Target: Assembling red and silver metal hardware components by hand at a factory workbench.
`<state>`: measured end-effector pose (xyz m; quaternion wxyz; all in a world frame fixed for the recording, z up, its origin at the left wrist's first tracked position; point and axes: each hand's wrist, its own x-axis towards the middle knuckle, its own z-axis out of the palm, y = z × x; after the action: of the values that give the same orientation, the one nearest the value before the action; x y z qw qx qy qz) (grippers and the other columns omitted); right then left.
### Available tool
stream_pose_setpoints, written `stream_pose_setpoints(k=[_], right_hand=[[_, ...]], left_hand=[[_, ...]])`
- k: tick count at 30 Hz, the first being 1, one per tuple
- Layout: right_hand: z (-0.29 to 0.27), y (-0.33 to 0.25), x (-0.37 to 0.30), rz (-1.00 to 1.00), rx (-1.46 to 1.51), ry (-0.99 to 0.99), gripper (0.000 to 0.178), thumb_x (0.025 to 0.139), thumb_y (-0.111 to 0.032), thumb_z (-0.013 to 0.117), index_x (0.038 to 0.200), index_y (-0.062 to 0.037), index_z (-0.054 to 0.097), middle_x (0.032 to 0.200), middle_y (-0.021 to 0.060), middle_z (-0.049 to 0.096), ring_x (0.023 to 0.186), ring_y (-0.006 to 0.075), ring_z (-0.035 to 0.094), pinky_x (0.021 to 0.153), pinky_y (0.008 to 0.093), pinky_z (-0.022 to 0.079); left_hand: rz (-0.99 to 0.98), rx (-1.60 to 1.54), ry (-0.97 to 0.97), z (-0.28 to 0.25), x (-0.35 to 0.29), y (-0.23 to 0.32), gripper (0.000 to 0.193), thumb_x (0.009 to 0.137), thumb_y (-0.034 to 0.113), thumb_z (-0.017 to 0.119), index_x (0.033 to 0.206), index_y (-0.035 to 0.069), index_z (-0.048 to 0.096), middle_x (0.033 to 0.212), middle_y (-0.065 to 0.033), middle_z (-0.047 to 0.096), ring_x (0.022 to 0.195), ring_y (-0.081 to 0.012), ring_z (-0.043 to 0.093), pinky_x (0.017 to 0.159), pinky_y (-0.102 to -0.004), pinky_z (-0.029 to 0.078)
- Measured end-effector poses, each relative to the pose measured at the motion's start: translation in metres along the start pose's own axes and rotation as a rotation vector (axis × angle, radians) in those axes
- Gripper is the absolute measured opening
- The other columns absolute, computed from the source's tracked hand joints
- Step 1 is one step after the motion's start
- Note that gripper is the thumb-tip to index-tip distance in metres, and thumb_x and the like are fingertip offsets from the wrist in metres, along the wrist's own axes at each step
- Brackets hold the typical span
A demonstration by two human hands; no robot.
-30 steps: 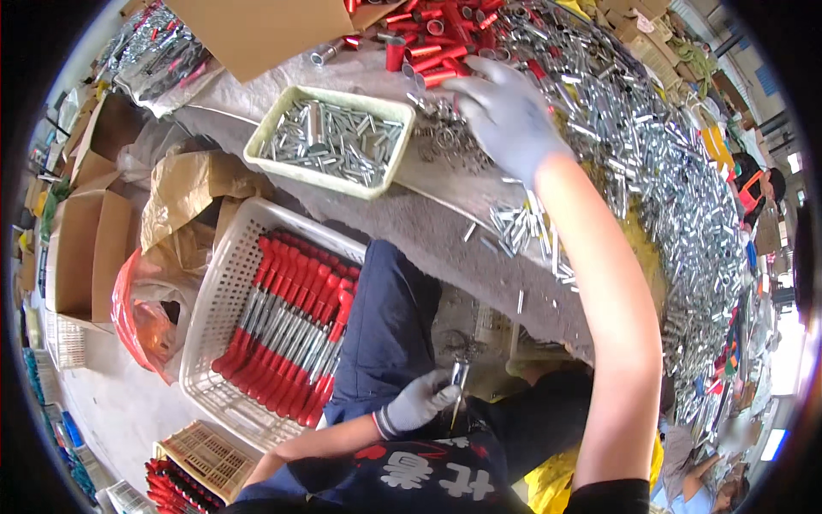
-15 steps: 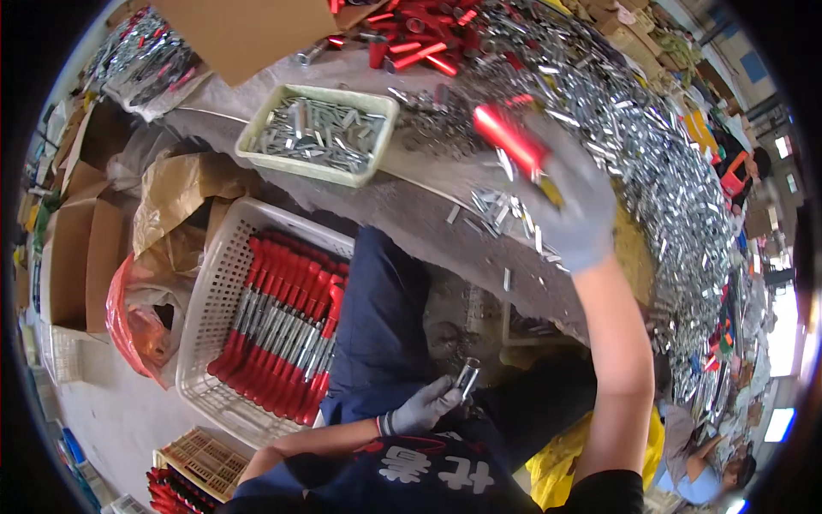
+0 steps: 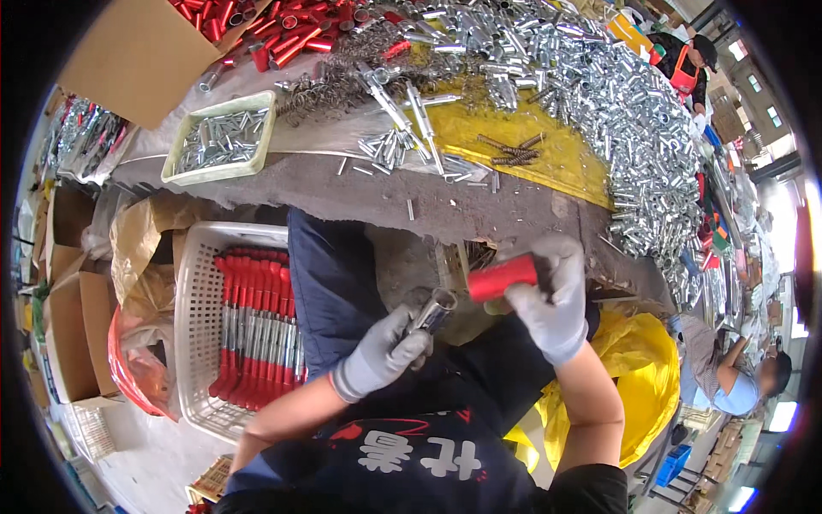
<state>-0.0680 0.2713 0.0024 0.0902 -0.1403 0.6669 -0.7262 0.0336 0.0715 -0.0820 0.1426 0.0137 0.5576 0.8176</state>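
My left hand (image 3: 381, 353), in a grey glove, is closed around a short silver metal tube (image 3: 438, 308) whose open end points up and to the right. To its right, my gloved right hand (image 3: 556, 301) grips a red metal tube (image 3: 501, 278) lying nearly level. The two tubes are close together but apart, above my lap and just in front of the bench edge. Left of my leg, a white plastic basket (image 3: 195, 330) holds a row of red-and-silver tools (image 3: 257, 330) whose exact kind I cannot make out.
On the bench stands a pale tray (image 3: 265, 141) of small metal pins. Springs (image 3: 518, 152) lie on yellow sheeting, with a large heap of silver tubes (image 3: 655, 193) to the right. Red tubes (image 3: 300, 38) and a cardboard sheet (image 3: 141, 64) are at the far left. Two people work at right.
My right hand has come down from over the bench with the red tube. My left hand has risen with the silver tube, bringing the two closer. The view has swung rightward.
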Motion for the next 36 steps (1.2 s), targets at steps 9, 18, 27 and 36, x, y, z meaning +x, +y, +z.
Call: stream_pose_setpoints(k=[9,18,27,36], right_hand=[[-0.005,-0.005,-0.027,-0.184,-0.822,-0.413,0.043,0.07,-0.024,0.081,0.104,-0.0062,0.062,0.089,0.0122,0.065,0.077,0.0298,0.065,0.066,0.0354,0.051],[-0.095,0.008,0.159,-0.384,-1.284,-0.091,0.028,0.092,-0.013,0.047,0.115,-0.0083,0.063,0.125,0.0165,0.057,0.119,0.0311,0.051,0.103,0.0381,0.038],[-0.135,0.01,0.197,-0.024,-1.463,0.009,0.026,0.088,-0.018,0.06,0.112,-0.0092,0.062,0.118,0.0114,0.061,0.107,0.0295,0.058,0.095,0.0369,0.043],[-0.049,-0.038,0.017,-0.305,-0.781,-0.406,0.018,0.081,-0.01,0.063,0.097,-0.0034,0.068,0.082,0.0102,0.062,0.077,0.0274,0.058,0.072,0.0341,0.046]], left_hand=[[0.337,1.103,-0.187,0.006,0.028,0.064,0.066,0.073,0.028,0.078,0.125,0.003,0.046,0.09,-0.0172,0.066,0.078,-0.0369,0.065,0.065,-0.0424,0.052],[-0.198,0.026,0.057,0.002,0.059,0.04,0.022,0.086,0.019,0.065,0.093,0.003,0.051,0.07,-0.0032,0.052,0.057,-0.0113,0.052,0.053,-0.0268,0.044],[-0.14,-0.301,-0.017,-0.017,0.053,0.049,0.04,0.086,0.013,0.064,0.118,0.002,0.043,0.073,-0.0035,0.055,0.061,-0.0113,0.056,0.055,-0.0233,0.044],[0.036,0.657,-0.086,0.0,0.051,0.048,0.03,0.072,0.022,0.078,0.086,0.004,0.06,0.064,-0.0081,0.058,0.056,-0.015,0.057,0.053,-0.0305,0.044]])
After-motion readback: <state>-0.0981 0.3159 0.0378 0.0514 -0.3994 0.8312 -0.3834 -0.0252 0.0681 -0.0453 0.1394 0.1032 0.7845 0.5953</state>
